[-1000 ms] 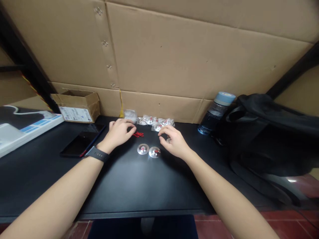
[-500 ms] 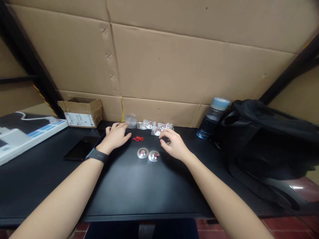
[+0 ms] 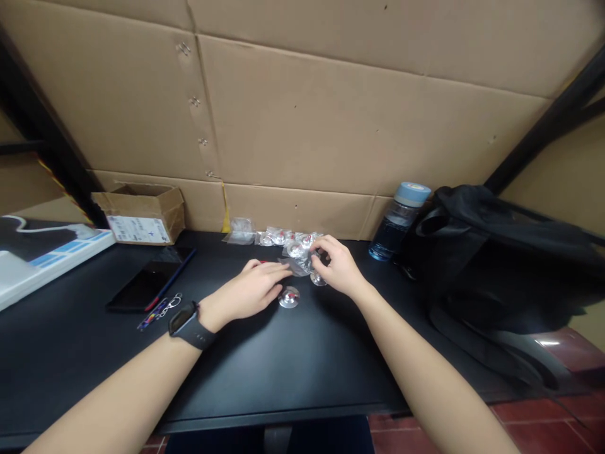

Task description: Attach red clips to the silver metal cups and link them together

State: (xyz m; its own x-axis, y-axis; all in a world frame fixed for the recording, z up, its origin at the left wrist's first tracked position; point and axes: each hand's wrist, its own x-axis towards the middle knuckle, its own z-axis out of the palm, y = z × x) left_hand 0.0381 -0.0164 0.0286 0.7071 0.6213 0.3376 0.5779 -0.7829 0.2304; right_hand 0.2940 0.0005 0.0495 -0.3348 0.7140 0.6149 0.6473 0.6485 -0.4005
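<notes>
In the head view, the left hand is palm-down over the desk, fingers nearly straight, their tips at a crumpled clear packet; its underside is hidden, so any hold cannot be told. The right hand curls its fingers towards the thumb beside that packet, grip equally unclear, covering part of one metal disc. A second disc lies unobstructed near the left fingers. Red cord barely shows behind the left hand.

Just a red sliver shows behind your L hand; your R hand part-hides a disc. Pwr strip twd desk's L edge & black bag at R edge cut off. Box label txt too tiny.
</notes>
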